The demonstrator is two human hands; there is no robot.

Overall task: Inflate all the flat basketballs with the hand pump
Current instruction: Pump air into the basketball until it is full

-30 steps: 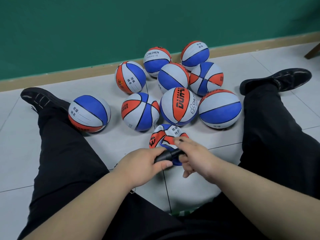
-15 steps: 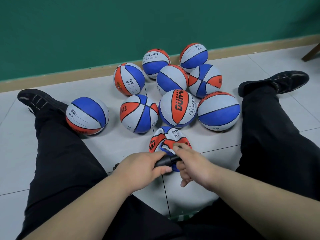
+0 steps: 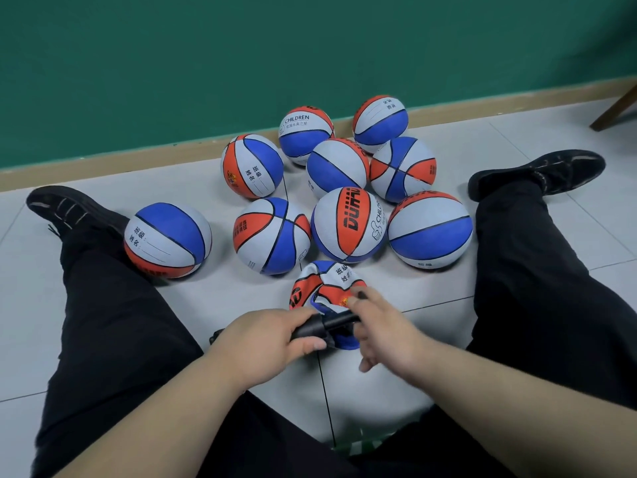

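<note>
Sitting on the tiled floor (image 3: 517,139) with trousered legs (image 3: 103,305) spread, a person is working in the head view over a crumpled flat basketball (image 3: 324,281) lying between the knees. The left hand (image 3: 269,343) is gripping the barrel of the black hand pump (image 3: 324,326), fingers curled around it. The right hand (image 3: 382,334) is pinching the pump's front end at the flat ball. Nine round basketballs (image 3: 348,224) are clustering just beyond, toward the green wall (image 3: 206,63).

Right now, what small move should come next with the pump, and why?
Likely seat the tip of the pump in the valve of the flat ball: the left hand grips its barrel, the right hand holds its front end over that crumpled ball. The valve is hidden.
</note>
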